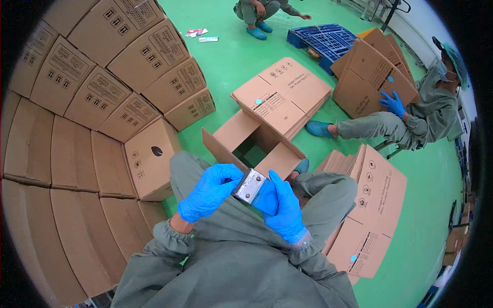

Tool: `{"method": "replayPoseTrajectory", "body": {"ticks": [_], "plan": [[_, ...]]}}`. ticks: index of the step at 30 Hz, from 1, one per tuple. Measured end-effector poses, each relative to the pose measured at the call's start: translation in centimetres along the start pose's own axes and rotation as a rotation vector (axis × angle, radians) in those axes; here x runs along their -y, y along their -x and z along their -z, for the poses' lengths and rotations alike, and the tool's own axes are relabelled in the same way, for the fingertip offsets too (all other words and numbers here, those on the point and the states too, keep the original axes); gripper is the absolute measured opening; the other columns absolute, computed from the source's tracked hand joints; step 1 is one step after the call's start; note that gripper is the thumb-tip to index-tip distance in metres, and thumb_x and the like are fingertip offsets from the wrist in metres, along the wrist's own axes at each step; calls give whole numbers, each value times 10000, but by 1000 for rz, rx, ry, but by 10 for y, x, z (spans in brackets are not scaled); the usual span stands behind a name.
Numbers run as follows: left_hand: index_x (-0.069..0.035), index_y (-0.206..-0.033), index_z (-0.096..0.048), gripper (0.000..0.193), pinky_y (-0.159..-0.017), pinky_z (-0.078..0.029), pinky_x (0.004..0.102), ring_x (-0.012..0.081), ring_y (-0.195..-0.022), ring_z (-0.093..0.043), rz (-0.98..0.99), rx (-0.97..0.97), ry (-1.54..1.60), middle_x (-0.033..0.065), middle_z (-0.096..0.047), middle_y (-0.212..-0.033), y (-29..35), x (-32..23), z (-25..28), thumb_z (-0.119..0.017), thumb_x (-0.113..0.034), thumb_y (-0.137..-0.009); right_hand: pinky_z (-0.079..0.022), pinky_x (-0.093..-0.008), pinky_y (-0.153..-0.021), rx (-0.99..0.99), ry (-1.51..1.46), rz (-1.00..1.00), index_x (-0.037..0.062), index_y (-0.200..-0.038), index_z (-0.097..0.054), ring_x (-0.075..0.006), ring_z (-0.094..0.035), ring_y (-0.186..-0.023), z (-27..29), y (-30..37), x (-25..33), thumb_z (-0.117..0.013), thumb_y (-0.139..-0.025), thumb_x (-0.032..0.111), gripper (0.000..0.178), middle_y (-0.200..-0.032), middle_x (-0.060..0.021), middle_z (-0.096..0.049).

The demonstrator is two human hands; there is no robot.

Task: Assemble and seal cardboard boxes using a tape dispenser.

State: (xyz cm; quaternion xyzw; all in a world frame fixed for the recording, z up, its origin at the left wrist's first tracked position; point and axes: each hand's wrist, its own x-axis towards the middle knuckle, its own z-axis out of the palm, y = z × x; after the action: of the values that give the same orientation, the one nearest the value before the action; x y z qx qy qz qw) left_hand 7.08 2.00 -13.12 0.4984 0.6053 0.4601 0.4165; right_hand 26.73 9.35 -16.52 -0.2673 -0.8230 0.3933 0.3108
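Observation:
Over my lap, my right hand (286,213), in a blue glove, grips a tape dispenser (251,186) with a toothed metal plate, two screws and a blue body. My left hand (209,192), gloved alike, has its fingers bent in a pinch at the toothed edge. Whether a tape end lies between those fingertips is too small to make out. Just beyond both hands, an open cardboard box (236,131) stands between my legs with its top flaps spread; green floor shows through its inside.
Stacked boxes (84,161) wall off my left side. Flattened cartons lie in a pile (287,92) ahead and another pile (367,205) by my right knee. A seated co-worker (416,113) handles cartons at right; a second person (259,18) crouches near a blue pallet (326,41).

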Motion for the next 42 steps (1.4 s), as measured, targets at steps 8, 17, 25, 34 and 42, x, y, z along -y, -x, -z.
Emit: {"method": "replayPoseTrajectory", "body": {"ticks": [8, 17, 25, 34, 42], "plan": [[25, -794, -570, 94, -652, -419, 271, 110, -720, -497, 107, -225, 215, 45, -533, -733, 9, 26, -12, -534, -56, -827, -487, -409, -699, -17, -86, -46, 142, -1403, -387, -369, -573, -810, -11, 4, -10, -591, -612, 16, 826, -890, -156, -522], [6, -838, -649, 176, -597, -431, 261, 95, -646, -512, 383, -5, 176, 0, -607, -739, -19, 53, 5, -593, -158, -865, -480, -426, -627, 161, 208, -54, 220, -1373, -444, -347, -569, -728, -2, 17, -32, -606, -612, 31, 800, -849, -143, -503], [5, -1028, -650, 284, -617, -459, 287, 140, -687, -565, 392, 17, -131, 46, -656, -814, -56, 60, 17, -623, -227, -866, -504, -404, -754, 119, 163, -163, 135, -1401, -389, -361, -602, -892, -11, 0, -52, -597, -665, 31, 771, -1050, -160, -564], [-28, -944, -495, 350, -618, -466, 367, 200, -739, -611, 249, -771, -255, 146, -656, -962, -112, 125, 80, -662, -319, -845, -504, -335, -725, -476, 33, -202, 66, -1415, -320, -220, -604, -823, 35, -146, -151, -598, -776, 58, 696, -1096, -161, -588], [-20, -1338, -391, 655, -1079, -246, 455, 311, -1303, -347, -248, -282, -920, 182, -373, -1406, -163, 227, 49, -602, -386, -837, -455, -463, -635, -22, 457, -318, 124, -1390, -385, -376, -565, -724, -64, -104, -218, -661, -743, 134, 704, -844, -211, -548]]}}
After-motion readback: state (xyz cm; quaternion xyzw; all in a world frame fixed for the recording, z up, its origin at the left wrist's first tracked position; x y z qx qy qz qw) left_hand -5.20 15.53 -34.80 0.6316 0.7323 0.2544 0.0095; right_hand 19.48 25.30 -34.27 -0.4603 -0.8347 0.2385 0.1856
